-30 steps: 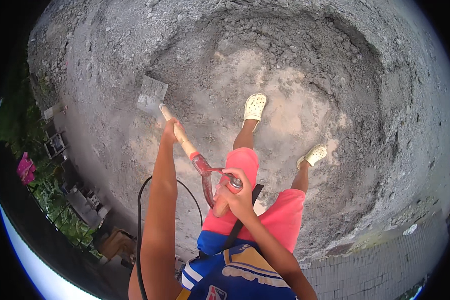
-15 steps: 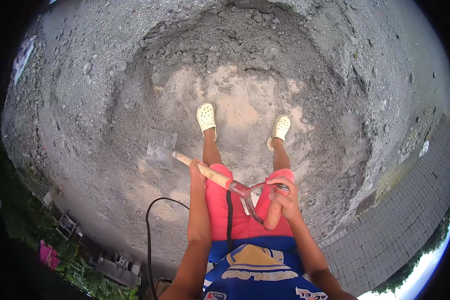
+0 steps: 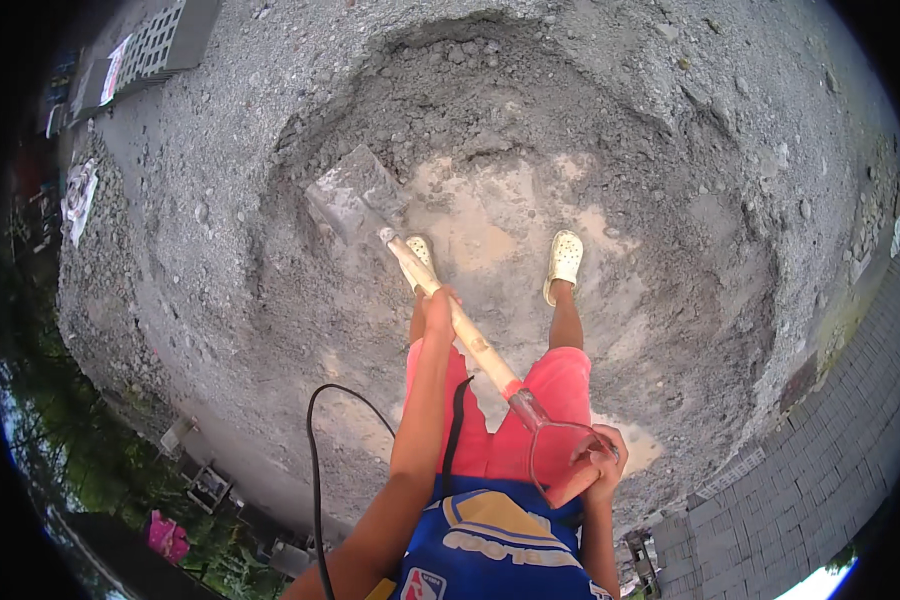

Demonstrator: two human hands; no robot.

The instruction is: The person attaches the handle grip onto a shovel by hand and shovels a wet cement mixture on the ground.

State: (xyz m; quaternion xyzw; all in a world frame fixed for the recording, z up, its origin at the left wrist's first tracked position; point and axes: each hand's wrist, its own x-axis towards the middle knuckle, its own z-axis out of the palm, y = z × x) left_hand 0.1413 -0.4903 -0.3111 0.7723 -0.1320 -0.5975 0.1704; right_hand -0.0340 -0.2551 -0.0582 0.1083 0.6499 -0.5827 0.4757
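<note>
A shovel (image 3: 475,343) with a pale wooden shaft and a reddish D-shaped handle slants across my front. My left hand (image 3: 437,305) is wrapped round the middle of the shaft. The handle's wooden crossbar is gripped by my right hand (image 3: 604,468), close to my waist at the right. At the far end, the flat grey blade (image 3: 358,192) is up by the dug edge of the gravel, ahead of my left foot. Whether the blade touches the ground I cannot tell. The shaft partly covers my left cream clog (image 3: 419,262); my right clog (image 3: 564,262) shows fully.
A ridge of grey gravel (image 3: 450,50) curves round the hollow where I stand. Pavers (image 3: 810,460) lie at the right, hollow blocks (image 3: 160,45) at the upper left. A black cord (image 3: 317,470) loops beside my left arm. Plants and a pink item (image 3: 168,537) are at the lower left.
The shovel's blade has swung forward, away from me, from left of my legs to the gravel edge. My left hand moved forward with the shaft; my right hand shifted slightly right and nearer my body.
</note>
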